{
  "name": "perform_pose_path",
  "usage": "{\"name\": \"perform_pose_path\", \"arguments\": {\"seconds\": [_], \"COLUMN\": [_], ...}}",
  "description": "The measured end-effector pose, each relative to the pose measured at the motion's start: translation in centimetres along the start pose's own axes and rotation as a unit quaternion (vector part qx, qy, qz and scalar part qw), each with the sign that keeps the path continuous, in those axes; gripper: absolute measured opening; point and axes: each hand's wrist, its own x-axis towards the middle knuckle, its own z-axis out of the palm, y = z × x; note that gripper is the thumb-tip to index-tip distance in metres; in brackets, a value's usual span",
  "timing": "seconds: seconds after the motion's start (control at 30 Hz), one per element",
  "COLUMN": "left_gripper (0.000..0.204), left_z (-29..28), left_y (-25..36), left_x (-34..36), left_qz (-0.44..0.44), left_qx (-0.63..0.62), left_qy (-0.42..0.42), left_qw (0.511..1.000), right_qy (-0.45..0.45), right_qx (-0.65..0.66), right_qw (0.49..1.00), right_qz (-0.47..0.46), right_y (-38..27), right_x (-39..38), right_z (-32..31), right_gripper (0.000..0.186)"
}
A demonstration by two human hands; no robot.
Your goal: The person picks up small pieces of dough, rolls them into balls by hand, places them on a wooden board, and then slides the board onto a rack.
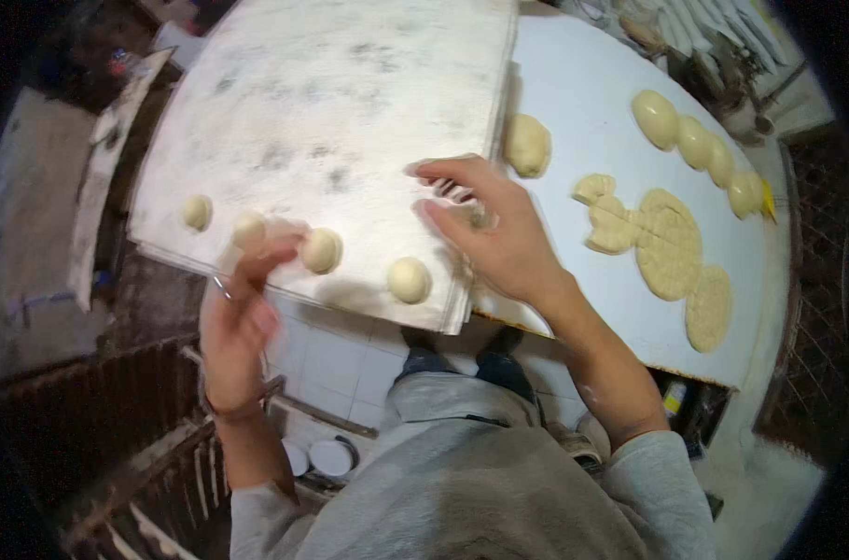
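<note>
A row of small pale dough balls lies along the near edge of a stack of flour-dusted boards [285, 103]. My left hand [243, 313], blurred by motion and wearing a ring, reaches over that edge with its fingers apart. Its fingertips are beside one dough ball [321, 250] and partly overlap another dough ball [248, 230]; whether they touch is unclear. Farther left sits a dough ball [197, 213], and to the right another dough ball [409, 280]. My right hand [490, 215] hovers over the boards' right edge, thumb and fingers spread around nothing.
On the white tabletop [574, 112] at right lie a dough lump [528, 147], flattened cut dough [667, 243] and a row of smooth dough pieces [695, 143]. A long board [107, 177] stands off to the left. Round white containers [331, 457] sit below, near the tiled floor [327, 364].
</note>
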Motion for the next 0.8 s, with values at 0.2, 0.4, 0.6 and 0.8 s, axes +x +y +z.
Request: {"name": "perform_pose_path", "arguments": {"seconds": [0.2,0.4,0.6,0.8], "left_gripper": [0.047,0.06,0.029,0.018], "left_z": [31.0,47.0,47.9,44.1], "left_y": [-8.5,-31.3,-27.6,-24.8], "left_x": [1.0,9.3,6.6,0.4], "left_qz": [-0.333,-0.048,-0.234,-0.169], "left_qx": [-0.219,0.296,0.167,0.23], "left_qy": [-0.394,0.071,-0.042,-0.042], "left_qw": [0.829,0.951,0.957,0.958], "right_qy": [0.179,0.18,0.217,0.227], "right_qx": [-0.153,0.306,0.292,0.33], "right_qw": [0.897,0.835,0.756,0.791], "right_qz": [0.373,0.42,0.545,0.462], "right_y": [33.0,32.4,33.7,35.2], "right_x": [-37.2,-31.5,-22.2,-25.8], "right_z": [-22.7,-19.0,-21.3,-19.8], "right_gripper": [0.036,0.045,0.063,0.051]}}
